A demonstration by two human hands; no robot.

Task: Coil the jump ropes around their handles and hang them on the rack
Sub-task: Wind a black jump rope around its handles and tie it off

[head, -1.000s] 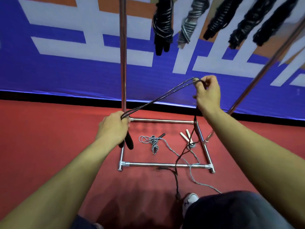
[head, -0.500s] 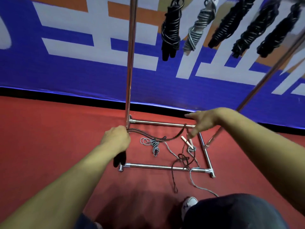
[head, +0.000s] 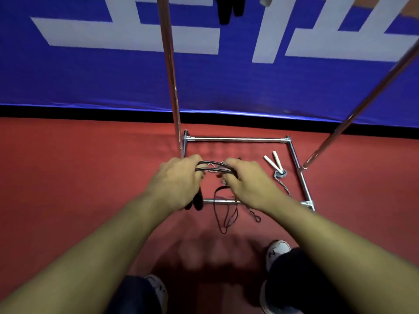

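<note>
My left hand [head: 175, 181] grips the black jump rope's two handles [head: 197, 201], whose ends stick out below the fist. Strands of the black rope [head: 212, 167] run a short way across to my right hand [head: 246, 182], which grips them close by. More of this rope hangs in loops [head: 226, 214] down to the red floor. A grey rope with white handles [head: 273, 160] lies on the floor inside the rack's base. The metal rack [head: 169, 71] stands in front of me. A coiled black rope [head: 229, 9] hangs at the top edge.
The rack's base frame [head: 235, 139] forms a square of tubes on the red floor, and a slanted pole [head: 362, 100] rises to the right. A blue banner with white characters [head: 90, 75] backs the scene. My shoes [head: 277, 251] are near the bottom.
My right hand has dropped from head height and come in close to my left hand, gripping the rope strands again. The camera has tilted down, so most hung ropes have left the view.
</note>
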